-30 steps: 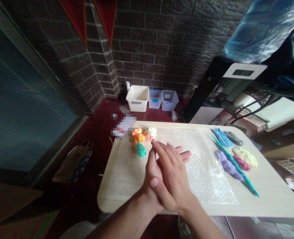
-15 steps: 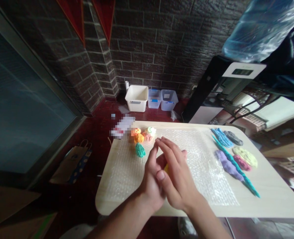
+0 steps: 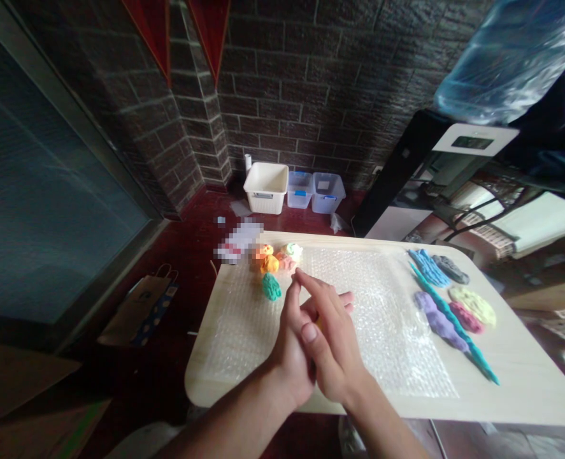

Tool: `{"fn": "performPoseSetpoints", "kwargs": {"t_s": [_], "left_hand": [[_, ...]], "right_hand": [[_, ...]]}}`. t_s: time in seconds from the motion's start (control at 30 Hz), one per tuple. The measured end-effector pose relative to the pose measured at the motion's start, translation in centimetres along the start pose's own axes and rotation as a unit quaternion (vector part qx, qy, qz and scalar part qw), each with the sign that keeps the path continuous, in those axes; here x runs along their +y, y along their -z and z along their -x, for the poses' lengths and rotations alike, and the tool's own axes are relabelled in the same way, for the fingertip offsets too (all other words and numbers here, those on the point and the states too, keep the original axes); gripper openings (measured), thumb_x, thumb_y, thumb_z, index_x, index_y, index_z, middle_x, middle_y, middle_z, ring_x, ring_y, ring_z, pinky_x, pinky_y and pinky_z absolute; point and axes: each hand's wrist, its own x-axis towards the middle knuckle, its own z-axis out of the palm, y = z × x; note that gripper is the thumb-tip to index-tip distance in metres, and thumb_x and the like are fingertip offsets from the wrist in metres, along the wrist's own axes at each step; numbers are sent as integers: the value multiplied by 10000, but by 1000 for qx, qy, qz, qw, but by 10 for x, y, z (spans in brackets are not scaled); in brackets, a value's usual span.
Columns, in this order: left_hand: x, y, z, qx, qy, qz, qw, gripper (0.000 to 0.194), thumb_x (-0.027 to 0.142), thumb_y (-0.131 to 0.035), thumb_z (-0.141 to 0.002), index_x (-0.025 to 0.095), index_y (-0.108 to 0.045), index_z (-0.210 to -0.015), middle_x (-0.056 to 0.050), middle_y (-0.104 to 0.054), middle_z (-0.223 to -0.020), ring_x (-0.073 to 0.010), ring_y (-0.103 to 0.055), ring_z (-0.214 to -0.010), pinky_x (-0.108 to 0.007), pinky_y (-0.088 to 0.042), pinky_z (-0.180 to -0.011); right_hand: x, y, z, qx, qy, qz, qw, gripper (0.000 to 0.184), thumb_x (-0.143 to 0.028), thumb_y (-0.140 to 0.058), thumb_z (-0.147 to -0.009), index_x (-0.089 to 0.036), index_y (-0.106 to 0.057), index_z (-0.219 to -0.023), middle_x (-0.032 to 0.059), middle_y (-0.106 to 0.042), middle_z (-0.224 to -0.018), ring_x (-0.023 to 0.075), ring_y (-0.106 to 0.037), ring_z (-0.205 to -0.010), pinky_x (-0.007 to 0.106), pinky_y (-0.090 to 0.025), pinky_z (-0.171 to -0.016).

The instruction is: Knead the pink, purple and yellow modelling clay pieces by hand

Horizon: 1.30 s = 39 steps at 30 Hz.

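My left hand [image 3: 289,347] and my right hand [image 3: 334,350] are pressed palm to palm above a bubble wrap sheet [image 3: 392,319] on a light wooden table [image 3: 525,389]. The fingers are straight and closed against each other. A small yellow clay lump [image 3: 317,320] barely shows between the palms. Just beyond the fingertips lie a teal clay lump [image 3: 271,287], an orange lump [image 3: 269,262] and a pastel mixed lump [image 3: 292,252].
At the table's right lie flattened clay pieces: blue [image 3: 428,266], grey [image 3: 449,269], purple [image 3: 437,319], pink [image 3: 464,317], yellow-green [image 3: 476,301] and a long teal strip [image 3: 468,347]. On the floor are a white bin [image 3: 265,188], clear boxes [image 3: 315,191] and a paper bag [image 3: 141,309].
My palms have slid against each other: the right hand's fingers drew back toward me and then pushed forward again. The yellow clay showed between them half a second ago.
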Motion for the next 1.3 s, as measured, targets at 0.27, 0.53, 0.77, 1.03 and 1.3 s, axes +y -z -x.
{"fn": "performPoseSetpoints", "kwargs": {"t_s": [0.27, 0.53, 0.77, 1.03, 1.3], "left_hand": [[54, 8, -14, -3, 144, 141, 979, 686, 649, -355, -1023, 86, -720, -1168, -202, -764, -1051, -337, -748, -992, -472, -599, -907], [61, 13, -14, 53, 78, 107, 990, 627, 638, -384, -1011, 114, -727, -1046, -168, -746, -966, -276, -719, -846, -396, -596, -729], [30, 14, -18, 52, -131, -82, 987, 306, 507, -730, -926, 211, -730, -1007, -45, -732, -1025, -204, -673, -962, -294, -561, -814], [40, 20, -14, 16, -231, -248, 941, 276, 442, -717, -965, 181, -765, -1039, -66, -758, -1017, -201, -683, -959, -277, -522, -848], [47, 16, -9, -44, -247, -293, 923, 290, 398, -733, -958, 161, -797, -1112, -114, -759, -1091, -242, -713, -1004, -317, -559, -890]], "right_hand": [[-4, 25, -8, -55, -38, 9, 998, 386, -279, -567, -969, -233, -616, -1349, 126, -628, -1369, 318, -619, -1242, 506, -566, -1017], [7, 31, -13, 47, -80, -32, 995, 200, -263, -717, -956, -242, -699, -1154, 68, -726, -1043, 216, -697, -906, 374, -608, -789], [15, 21, -11, 157, -135, -153, 966, 237, -333, -798, -919, -234, -703, -1112, 70, -729, -1009, 214, -734, -881, 348, -656, -745], [10, 35, -11, 100, -84, -98, 987, 324, -330, -716, -990, -287, -728, -1311, 79, -678, -1050, 209, -672, -906, 356, -629, -761], [10, 44, -11, 92, -92, -117, 984, 264, -315, -744, -980, -264, -771, -1237, 82, -760, -1046, 225, -718, -931, 378, -607, -804]]}}
